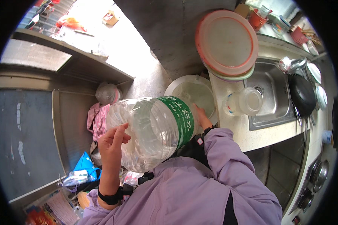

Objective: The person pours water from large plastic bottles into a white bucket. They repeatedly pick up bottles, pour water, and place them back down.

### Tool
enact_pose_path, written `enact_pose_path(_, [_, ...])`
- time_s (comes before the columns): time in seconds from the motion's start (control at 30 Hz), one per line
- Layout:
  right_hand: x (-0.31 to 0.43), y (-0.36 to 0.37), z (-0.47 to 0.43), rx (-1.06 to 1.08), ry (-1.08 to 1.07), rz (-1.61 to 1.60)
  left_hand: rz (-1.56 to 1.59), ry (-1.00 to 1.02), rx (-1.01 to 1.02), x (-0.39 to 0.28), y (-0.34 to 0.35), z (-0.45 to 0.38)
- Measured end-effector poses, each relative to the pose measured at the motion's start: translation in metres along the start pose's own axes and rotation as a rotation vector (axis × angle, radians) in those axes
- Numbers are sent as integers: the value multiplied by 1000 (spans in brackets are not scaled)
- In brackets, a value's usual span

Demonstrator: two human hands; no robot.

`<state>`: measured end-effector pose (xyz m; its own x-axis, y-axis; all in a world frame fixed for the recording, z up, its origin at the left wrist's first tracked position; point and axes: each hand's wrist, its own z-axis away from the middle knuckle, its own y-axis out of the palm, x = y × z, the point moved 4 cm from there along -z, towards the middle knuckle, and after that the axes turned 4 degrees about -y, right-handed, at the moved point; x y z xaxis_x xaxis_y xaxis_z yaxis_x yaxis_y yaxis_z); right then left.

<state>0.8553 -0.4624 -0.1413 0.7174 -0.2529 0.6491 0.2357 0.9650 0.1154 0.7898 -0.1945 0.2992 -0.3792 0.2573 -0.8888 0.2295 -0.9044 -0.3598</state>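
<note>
A large clear plastic water bottle (155, 123) with a green label lies tilted across my front, its label end toward a white bucket (173, 84). My left hand (114, 143) is at the bottle's near left end, fingers partly curled; whether it touches the plastic is unclear. My right hand (201, 115) is at the far end beyond the label, mostly hidden behind the bottle, so its hold is hard to make out. The bucket stands on the floor beside the counter. On the counter, a translucent plastic jug (243, 101) is close to the sink.
Stacked round lids with a red rim (228, 42) stand on the counter's corner. A steel sink (273, 92) has a black wok (302, 94) at its right. A striped cloth (97, 121), a plastic jar (107, 94) and a blue bag (86, 166) lie along the left cabinet.
</note>
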Motion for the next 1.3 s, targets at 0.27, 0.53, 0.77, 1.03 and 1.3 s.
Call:
enact_pose_path(0.27, [-5, -7, 1, -202, -59, 88, -88, 115, 300, 7, -20, -31])
enact_pose_path(0.53, [16, -4, 60, -200, -157, -54, 59, 57, 320, 64, -76, -75])
enact_pose_path(0.77, [39, 37, 196, -294, -344, -53, 327, -202, 395, 153, -169, -149])
enact_pose_path(1.03, [16, 23, 409, -483, -662, -78, 6, -447, 695, 234, -144, -140])
enact_pose_path(1.3, [-94, -42, 619, -788, -762, -107, -328, -661, 865, 270, 13, -25])
